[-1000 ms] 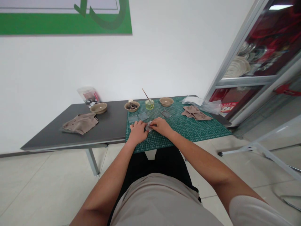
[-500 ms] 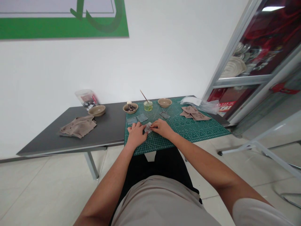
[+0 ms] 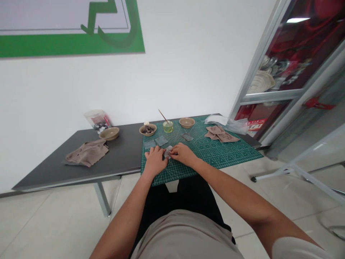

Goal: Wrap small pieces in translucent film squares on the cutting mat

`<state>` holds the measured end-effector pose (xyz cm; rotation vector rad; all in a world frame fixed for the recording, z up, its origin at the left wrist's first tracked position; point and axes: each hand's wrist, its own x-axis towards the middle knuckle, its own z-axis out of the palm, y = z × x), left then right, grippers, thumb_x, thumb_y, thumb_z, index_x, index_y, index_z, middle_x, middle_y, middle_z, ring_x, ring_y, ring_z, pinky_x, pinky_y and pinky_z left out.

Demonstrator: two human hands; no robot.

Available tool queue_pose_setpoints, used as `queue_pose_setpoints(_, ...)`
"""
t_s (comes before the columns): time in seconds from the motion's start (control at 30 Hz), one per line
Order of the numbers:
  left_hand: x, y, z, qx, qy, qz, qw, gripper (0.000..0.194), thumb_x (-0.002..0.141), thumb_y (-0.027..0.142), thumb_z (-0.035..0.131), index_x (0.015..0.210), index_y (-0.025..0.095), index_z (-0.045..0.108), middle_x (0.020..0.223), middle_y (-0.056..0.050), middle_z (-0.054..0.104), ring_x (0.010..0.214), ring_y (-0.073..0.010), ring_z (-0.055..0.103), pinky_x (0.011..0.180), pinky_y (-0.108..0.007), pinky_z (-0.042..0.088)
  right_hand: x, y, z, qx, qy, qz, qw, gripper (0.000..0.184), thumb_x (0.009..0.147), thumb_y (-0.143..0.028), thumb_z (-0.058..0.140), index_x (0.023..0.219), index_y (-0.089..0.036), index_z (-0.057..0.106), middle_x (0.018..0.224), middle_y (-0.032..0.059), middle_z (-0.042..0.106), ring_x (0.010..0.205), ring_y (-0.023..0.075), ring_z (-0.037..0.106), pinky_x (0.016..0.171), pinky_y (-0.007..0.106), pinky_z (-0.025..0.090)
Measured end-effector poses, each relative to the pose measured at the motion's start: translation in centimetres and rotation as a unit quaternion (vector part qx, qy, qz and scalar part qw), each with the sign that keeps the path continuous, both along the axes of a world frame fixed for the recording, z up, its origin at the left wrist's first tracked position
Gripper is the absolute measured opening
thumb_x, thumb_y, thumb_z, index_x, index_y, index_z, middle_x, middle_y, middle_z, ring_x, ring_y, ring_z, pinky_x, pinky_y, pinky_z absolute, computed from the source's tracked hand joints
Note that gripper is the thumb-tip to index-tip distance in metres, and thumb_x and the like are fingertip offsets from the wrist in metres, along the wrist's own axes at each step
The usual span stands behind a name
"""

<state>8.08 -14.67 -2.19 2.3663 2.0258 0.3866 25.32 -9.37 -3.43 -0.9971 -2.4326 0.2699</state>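
Note:
A small grey sheet-like piece [image 3: 168,149] lies on the green cutting mat [image 3: 172,176] between my hands; its material is too small to make out. My left hand [image 3: 155,160] rests on the mat with its fingers spread, thumb and forefinger against the piece's left side. From the right, my right hand [image 3: 183,154] pinches the edge of the piece, its fingertips closed. Just beyond lie two flat grey-blue squares [image 3: 161,140] and, further right, a darker grey rectangular piece [image 3: 187,137].
Along the back are a bowl of dark bits [image 3: 148,130], a glass jar [image 3: 168,126] with a stick in it, and a tan bowl [image 3: 187,122]. Brown cloths [image 3: 219,133] and a plastic bag [image 3: 229,123] lie right. Another bowl [image 3: 109,133] and a clear tub [image 3: 98,121] stand left.
The view has tilted up slightly, so the table appears lower. My hands stay at the grey piece, with the right fingertips slightly shifted on it.

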Motion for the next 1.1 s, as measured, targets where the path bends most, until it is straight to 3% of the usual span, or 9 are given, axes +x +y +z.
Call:
queue_pose_setpoints(0.27, 0.0, -0.1, 0.2, -0.001, 0.006, 0.000, 1.000, 0.034, 0.088, 0.040, 0.050, 0.116, 0.025, 0.060, 0.116, -0.010, 0.058, 0.113, -0.0302, 0.046, 0.088, -0.045, 0.036, -0.5, 1.1, -0.2, 0.024, -0.002, -0.037, 0.999, 0.010, 0.085, -0.021, 0.068, 0.085, -0.022, 0.077, 0.092, 0.0048, 0.075, 0.089, 0.0184, 0.062, 0.086, 0.033, 0.041)
queue_pose_setpoints(0.47, -0.1, -0.1, 0.0, 0.007, -0.002, -0.001, 1.000, 0.032, 0.088, 0.036, 0.048, 0.116, 0.024, 0.060, 0.112, -0.010, 0.058, 0.111, -0.0285, 0.047, 0.087, -0.044, 0.036, -2.0, 0.2, -0.1, 0.015, 0.002, 0.009, 1.000, 0.008, 0.083, -0.017, 0.069, 0.083, -0.021, 0.076, 0.092, 0.0037, 0.075, 0.091, 0.0178, 0.064, 0.089, 0.034, 0.039)
queue_pose_setpoints(0.63, -0.1, -0.2, -0.2, 0.007, 0.002, -0.007, 1.000, 0.036, 0.089, 0.038, 0.048, 0.120, 0.024, 0.059, 0.115, -0.011, 0.057, 0.113, -0.0293, 0.046, 0.088, -0.044, 0.035, -1.0, 0.0, 0.2, 0.007, -0.011, 0.017, 1.000, 0.008, 0.082, -0.021, 0.070, 0.087, -0.020, 0.077, 0.093, 0.0052, 0.075, 0.090, 0.0179, 0.063, 0.089, 0.034, 0.039)
queue_pose_setpoints(0.83, -0.1, -0.1, -0.2, 0.010, 0.007, -0.010, 1.000, 0.039, 0.088, 0.041, 0.050, 0.122, 0.023, 0.059, 0.116, -0.011, 0.057, 0.113, -0.0304, 0.045, 0.089, -0.045, 0.035, 0.7, -0.2, 0.1, 0.004, 0.006, -0.022, 1.000, 0.008, 0.081, -0.022, 0.071, 0.085, -0.020, 0.077, 0.091, 0.0042, 0.074, 0.087, 0.0179, 0.062, 0.085, 0.032, 0.041)
queue_pose_setpoints(1.1, -0.1, -0.1, -0.2, 0.015, 0.013, -0.013, 1.000, 0.036, 0.089, 0.041, 0.049, 0.118, 0.023, 0.061, 0.114, -0.009, 0.057, 0.112, -0.0284, 0.045, 0.087, -0.043, 0.036, 0.3, -1.0, -0.2, 0.015, 0.003, -0.024, 1.000, 0.007, 0.081, -0.021, 0.071, 0.084, -0.020, 0.077, 0.087, 0.0042, 0.074, 0.085, 0.0175, 0.061, 0.084, 0.031, 0.042)
